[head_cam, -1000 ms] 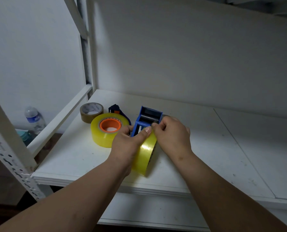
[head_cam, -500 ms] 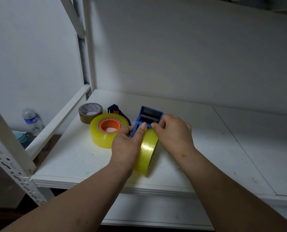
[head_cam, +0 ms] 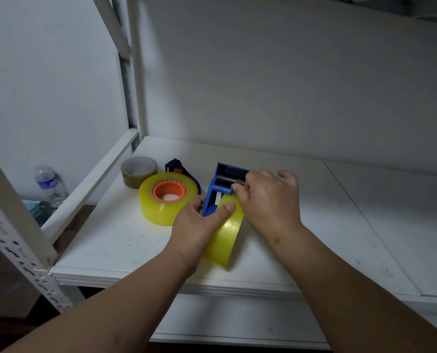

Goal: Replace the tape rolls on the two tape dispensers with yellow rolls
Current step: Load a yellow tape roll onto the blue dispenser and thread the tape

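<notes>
Nearby, a brown roll and a second dispenser sit behind a fat yellow roll on the shelf. My left hand grips the glossy yellow roll mounted in the blue dispenser; my right hand pinches at its roller.

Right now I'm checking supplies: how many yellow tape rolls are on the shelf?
2. One lies flat at left, on the dark dispenser; the other stands on edge in the blue dispenser, between both hands. None seem hidden.
</notes>
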